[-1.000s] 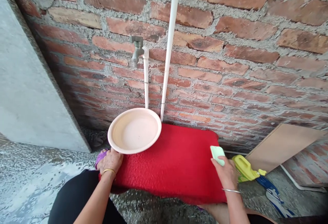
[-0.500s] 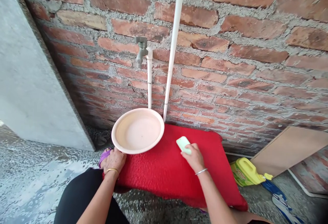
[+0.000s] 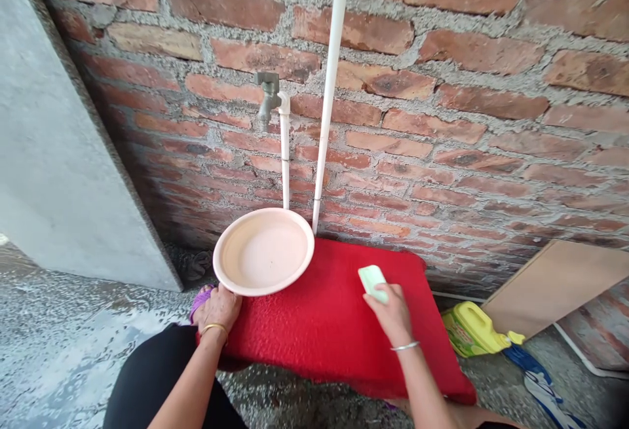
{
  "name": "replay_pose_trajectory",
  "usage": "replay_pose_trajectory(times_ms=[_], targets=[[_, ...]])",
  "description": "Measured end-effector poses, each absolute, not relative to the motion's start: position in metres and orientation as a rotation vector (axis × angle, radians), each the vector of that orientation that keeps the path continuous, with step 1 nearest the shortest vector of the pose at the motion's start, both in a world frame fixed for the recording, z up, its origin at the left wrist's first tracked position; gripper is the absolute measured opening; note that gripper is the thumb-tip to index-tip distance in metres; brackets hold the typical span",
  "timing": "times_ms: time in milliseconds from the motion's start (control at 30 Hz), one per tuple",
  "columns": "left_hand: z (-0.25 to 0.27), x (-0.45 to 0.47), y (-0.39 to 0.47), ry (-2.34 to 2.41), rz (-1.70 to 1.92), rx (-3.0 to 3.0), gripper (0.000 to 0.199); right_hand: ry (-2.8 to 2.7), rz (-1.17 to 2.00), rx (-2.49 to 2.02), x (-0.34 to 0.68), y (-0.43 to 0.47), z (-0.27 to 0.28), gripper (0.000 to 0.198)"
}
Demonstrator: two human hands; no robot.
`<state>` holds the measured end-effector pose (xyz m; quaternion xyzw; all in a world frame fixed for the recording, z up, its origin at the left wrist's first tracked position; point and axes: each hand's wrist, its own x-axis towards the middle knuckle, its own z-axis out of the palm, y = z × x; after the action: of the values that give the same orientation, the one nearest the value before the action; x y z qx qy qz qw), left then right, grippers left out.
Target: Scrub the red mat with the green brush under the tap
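A red cloth point(image 3: 314, 337) lies spread over a low bench or table, darker and wet on its left part. My right hand point(image 3: 393, 311) is closed around a pale green bar of soap point(image 3: 372, 279), over the right half of the cloth. At the cloth's left edge, my left hand point(image 3: 221, 308) grips the cloth with curled fingers, partly hidden from above. Just beyond that hand, a pale pink basin point(image 3: 265, 288) rests at the back left of the cloth, with no water visible in it.
A tap point(image 3: 268, 101) sticks out above the basin, beside a tall white pipe point(image 3: 331, 75) on the brick wall point(image 3: 466, 114). To the right are a yellow detergent jug point(image 3: 472, 331), a tan board point(image 3: 565, 285) and blue-and-white slippers point(image 3: 545, 390). The concrete floor point(image 3: 59, 344) is wet.
My right hand has moved to the right over the cloth, carrying the bar of soap. My left hand and the basin stay in place.
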<state>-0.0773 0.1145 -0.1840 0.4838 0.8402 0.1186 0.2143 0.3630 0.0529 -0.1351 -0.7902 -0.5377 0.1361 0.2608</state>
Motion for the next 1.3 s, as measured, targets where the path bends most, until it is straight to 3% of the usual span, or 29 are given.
replay_pose_trajectory(times_ms=[67, 233, 400, 667, 767, 933, 1067, 1300], targets=[[-0.184, -0.077, 0.114, 2.335, 0.313, 1.336, 0.062, -1.687, 0.429, -1.943, 0.309, 0.067, -0.141, 0.017], [-0.184, -0.078, 0.114, 2.336, 0.293, 1.342, 0.061, -1.880, 0.461, -1.808, 0.252, 0.088, -0.152, 0.025], [-0.185, -0.079, 0.114, 2.318, 0.261, 1.357, 0.061, -1.598, 0.365, -2.169, 0.337, 0.087, -0.137, 0.022], [-0.194, -0.083, 0.116, 2.318, 0.275, 1.369, 0.059, -0.972, 0.174, -2.662, 0.481, 0.023, -0.106, 0.044], [-0.200, -0.085, 0.118, 2.355, 0.276, 1.384, 0.056, -1.112, 0.178, -2.533, 0.447, 0.031, -0.115, 0.039], [-0.205, -0.088, 0.119, 2.384, 0.293, 1.440, 0.053, -1.667, 0.364, -2.038, 0.309, 0.067, -0.136, 0.020], [-0.205, -0.087, 0.117, 2.380, 0.302, 1.412, 0.055, -1.866, 0.442, -1.854, 0.243, 0.085, -0.147, 0.023], [-0.204, -0.085, 0.115, 2.376, 0.304, 1.398, 0.058, -1.442, 0.326, -2.302, 0.371, 0.084, -0.125, 0.024]])
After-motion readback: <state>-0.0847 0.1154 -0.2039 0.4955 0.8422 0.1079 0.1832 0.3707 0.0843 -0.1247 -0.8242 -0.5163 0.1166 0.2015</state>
